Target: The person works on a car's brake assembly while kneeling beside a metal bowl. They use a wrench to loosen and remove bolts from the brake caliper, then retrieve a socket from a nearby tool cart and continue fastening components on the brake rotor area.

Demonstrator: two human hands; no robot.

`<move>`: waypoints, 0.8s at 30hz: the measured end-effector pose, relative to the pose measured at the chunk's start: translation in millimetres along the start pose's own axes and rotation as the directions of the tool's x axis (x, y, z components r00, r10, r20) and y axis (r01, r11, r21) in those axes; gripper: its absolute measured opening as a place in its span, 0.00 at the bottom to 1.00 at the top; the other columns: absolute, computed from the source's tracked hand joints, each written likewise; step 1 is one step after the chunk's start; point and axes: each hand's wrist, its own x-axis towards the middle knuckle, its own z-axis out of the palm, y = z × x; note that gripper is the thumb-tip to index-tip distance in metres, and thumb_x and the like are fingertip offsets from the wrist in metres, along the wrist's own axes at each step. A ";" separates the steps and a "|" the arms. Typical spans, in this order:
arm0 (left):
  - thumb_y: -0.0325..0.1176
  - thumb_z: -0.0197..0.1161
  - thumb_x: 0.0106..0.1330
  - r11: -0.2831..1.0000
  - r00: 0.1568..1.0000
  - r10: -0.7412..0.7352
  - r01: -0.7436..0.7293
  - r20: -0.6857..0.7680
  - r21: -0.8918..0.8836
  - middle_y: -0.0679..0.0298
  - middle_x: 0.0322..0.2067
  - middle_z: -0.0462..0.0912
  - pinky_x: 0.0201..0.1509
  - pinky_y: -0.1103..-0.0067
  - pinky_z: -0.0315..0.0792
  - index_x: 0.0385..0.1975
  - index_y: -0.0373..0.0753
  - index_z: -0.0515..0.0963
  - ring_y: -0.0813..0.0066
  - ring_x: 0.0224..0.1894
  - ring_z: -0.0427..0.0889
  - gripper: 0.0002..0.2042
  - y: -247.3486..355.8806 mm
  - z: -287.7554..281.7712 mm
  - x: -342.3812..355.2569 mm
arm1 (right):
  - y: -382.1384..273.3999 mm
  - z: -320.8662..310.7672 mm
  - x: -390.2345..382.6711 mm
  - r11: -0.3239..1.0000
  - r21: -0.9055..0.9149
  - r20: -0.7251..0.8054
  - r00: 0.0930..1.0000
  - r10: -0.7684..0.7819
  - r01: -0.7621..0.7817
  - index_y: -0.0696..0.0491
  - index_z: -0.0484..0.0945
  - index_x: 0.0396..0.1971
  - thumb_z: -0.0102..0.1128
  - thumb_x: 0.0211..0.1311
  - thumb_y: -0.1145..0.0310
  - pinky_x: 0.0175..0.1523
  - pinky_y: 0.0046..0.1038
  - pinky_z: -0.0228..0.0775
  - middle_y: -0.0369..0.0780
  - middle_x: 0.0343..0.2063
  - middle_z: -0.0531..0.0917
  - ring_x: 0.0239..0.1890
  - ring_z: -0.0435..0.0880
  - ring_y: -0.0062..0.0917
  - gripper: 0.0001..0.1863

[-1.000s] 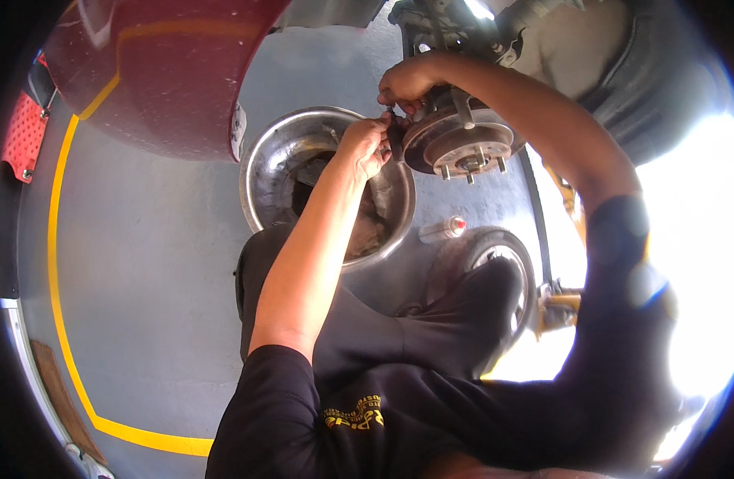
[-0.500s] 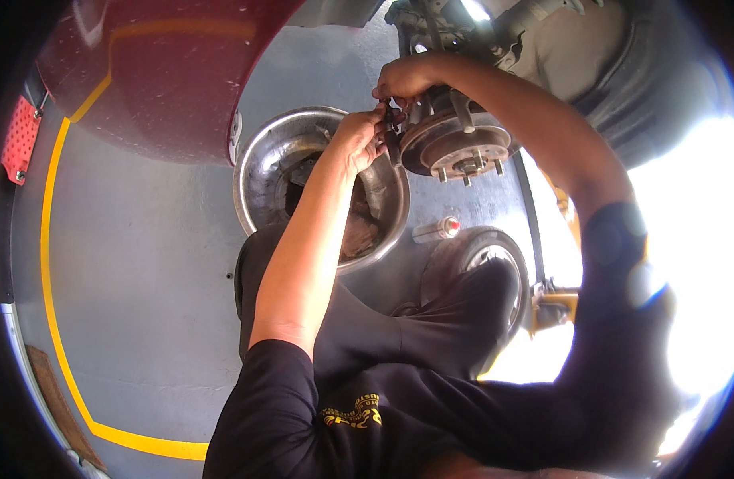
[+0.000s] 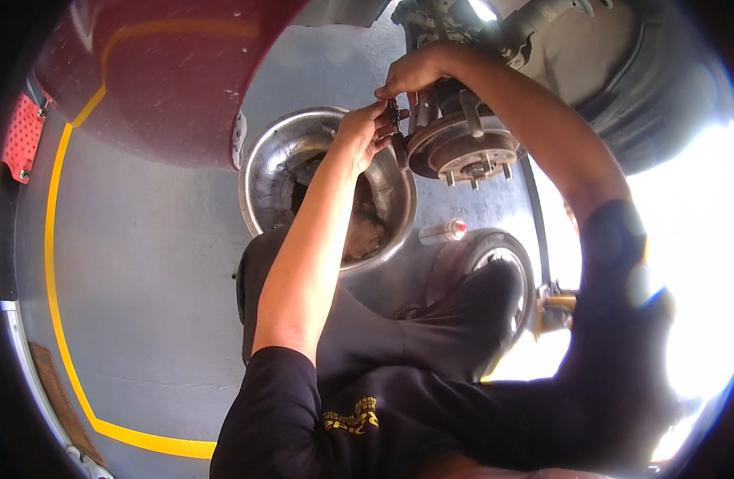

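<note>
A rusty brake disc with wheel studs round its hub stands at the upper middle. At its left edge is a narrow dark brake part, its exact kind unclear. My left hand grips this part from the left, thumb up and fingers bent against it. From above, my right hand closes on its upper end, the arm curving over the disc. The two hands almost touch, and the right fingertips are partly hidden.
Below my left forearm, a steel basin holds dark parts and brownish material. A spray can and a wheel lie to the right. A red car panel hangs at upper left; a strut is at upper right.
The whole view has shifted slightly, so the disc and basin appear a little further right. Both hands stay at the dark brake part, with the left fingers slightly more spread.
</note>
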 end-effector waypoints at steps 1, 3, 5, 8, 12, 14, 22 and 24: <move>0.39 0.50 0.72 1.000 1.000 -0.005 0.005 0.008 -0.008 0.67 0.29 0.80 0.32 0.78 0.67 0.41 0.40 0.76 0.77 0.26 0.70 0.11 -0.1 1.0 3.4 | 2.3 0.0 1.3 1.000 0.019 0.007 1.000 0.007 -0.007 0.57 0.79 0.49 0.43 0.70 0.39 0.41 0.33 0.77 0.46 0.36 0.85 0.35 0.84 0.29 0.34; 0.39 0.50 0.72 1.000 1.000 -0.010 0.010 0.016 -0.002 0.67 0.28 0.79 0.31 0.78 0.66 0.39 0.41 0.76 0.78 0.24 0.68 0.11 -0.1 -0.5 10.6 | 2.2 -0.2 2.0 0.999 0.040 0.020 1.000 -0.010 0.009 0.57 0.79 0.50 0.43 0.70 0.41 0.41 0.31 0.78 0.46 0.36 0.85 0.36 0.85 0.29 0.33; 0.39 0.49 0.72 1.000 1.000 -0.011 0.010 0.017 0.023 0.67 0.28 0.79 0.30 0.78 0.66 0.37 0.41 0.76 0.79 0.23 0.66 0.10 -0.9 -7.0 16.8 | -3.5 -0.2 1.0 0.997 0.045 0.032 0.998 -0.060 0.059 0.57 0.79 0.49 0.43 0.71 0.43 0.40 0.30 0.79 0.45 0.36 0.86 0.36 0.86 0.28 0.31; 0.39 0.50 0.72 0.998 1.000 -0.007 0.006 0.020 0.068 0.66 0.30 0.80 0.32 0.77 0.67 0.40 0.40 0.77 0.76 0.26 0.69 0.11 -2.8 -7.3 4.6 | -1.8 4.1 -4.3 0.993 0.040 0.061 0.992 -0.111 0.108 0.57 0.78 0.49 0.44 0.73 0.48 0.40 0.30 0.79 0.44 0.36 0.86 0.35 0.86 0.27 0.27; 0.41 0.50 0.72 0.994 0.999 -0.023 0.019 0.042 0.105 0.64 0.32 0.81 0.38 0.72 0.70 0.44 0.39 0.77 0.71 0.31 0.74 0.14 2.5 2.2 -8.5 | 6.4 9.0 5.5 0.992 -0.075 0.047 0.994 -0.096 0.100 0.53 0.79 0.48 0.53 0.67 0.62 0.39 0.32 0.76 0.42 0.36 0.85 0.36 0.83 0.26 0.15; 0.41 0.49 0.72 0.994 0.998 -0.024 0.017 0.060 0.108 0.63 0.34 0.81 0.42 0.69 0.71 0.46 0.38 0.77 0.69 0.34 0.76 0.15 3.2 4.1 -10.0 | 8.6 12.0 10.0 0.997 -0.020 0.016 0.997 -0.071 0.071 0.54 0.80 0.44 0.53 0.66 0.66 0.38 0.34 0.74 0.43 0.33 0.84 0.33 0.82 0.27 0.12; 0.42 0.44 0.76 0.997 0.988 -0.077 0.076 0.131 0.018 0.68 0.38 0.85 0.40 0.76 0.66 0.46 0.45 0.76 0.82 0.33 0.75 0.14 -4.7 0.8 -11.1 | 1.3 11.5 4.9 0.978 -0.148 0.030 0.989 -0.145 0.148 0.55 0.80 0.42 0.45 0.71 0.61 0.37 0.36 0.71 0.42 0.29 0.81 0.31 0.78 0.30 0.16; 0.42 0.43 0.76 0.996 0.989 -0.088 0.087 0.117 0.011 0.68 0.38 0.85 0.39 0.75 0.67 0.46 0.45 0.76 0.81 0.33 0.75 0.14 -4.2 0.2 -15.1 | -5.5 10.3 0.6 0.990 -0.093 0.051 0.994 -0.099 0.103 0.56 0.79 0.42 0.44 0.72 0.55 0.40 0.36 0.71 0.43 0.30 0.82 0.32 0.79 0.31 0.20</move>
